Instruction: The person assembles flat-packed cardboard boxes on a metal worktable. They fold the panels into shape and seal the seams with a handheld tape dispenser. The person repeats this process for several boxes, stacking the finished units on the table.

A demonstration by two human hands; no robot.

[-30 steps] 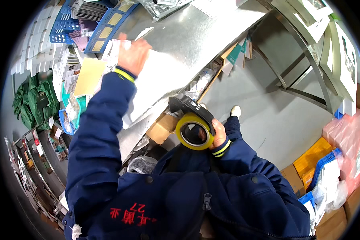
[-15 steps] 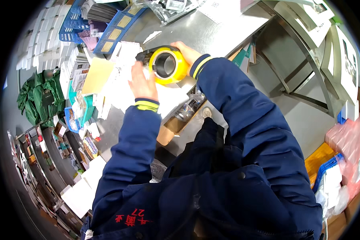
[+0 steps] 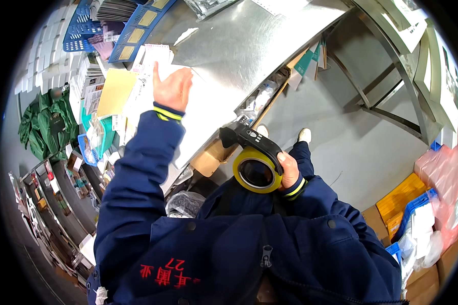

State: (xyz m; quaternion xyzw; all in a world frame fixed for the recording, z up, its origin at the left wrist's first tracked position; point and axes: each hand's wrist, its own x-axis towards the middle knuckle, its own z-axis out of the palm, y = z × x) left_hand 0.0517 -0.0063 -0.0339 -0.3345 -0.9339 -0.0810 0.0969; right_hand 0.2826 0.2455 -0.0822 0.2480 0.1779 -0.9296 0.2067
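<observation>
A: What's closest?

B: The right hand (image 3: 289, 170), wrapped round the back end of a black tape dispenser (image 3: 262, 141), just in front of the blue jacket (image 3: 224, 249). The dispenser is held in the air, off the front edge of the desk (image 3: 224, 43).

A: How would it handle?

B: Stiff and sturdy, I'd judge, with moderate weight, mostly in the yellow tape roll (image 3: 248, 153). The roll's sides may be a bit slippery, so the frame's back end, where the thumb sits, looks the best hold, well away from the front tip, which could be sharp.

A: And the left hand (image 3: 173, 87)?

B: Spread wide, thumb out, holding nothing that I can see. It's over white sheets (image 3: 201, 109) on the desk; I can't tell whether it touches them.

A: The surface itself?

B: Smooth, shiny metal. A tan envelope (image 3: 117, 92) lies left of that hand, with a blue basket (image 3: 79, 40) farther off.

A: Beyond that?

B: Grey floor (image 3: 371, 168) to the right, pink plastic-wrapped goods (image 3: 437, 168) at the far right, and green coats (image 3: 48, 122) hanging at far left.
</observation>
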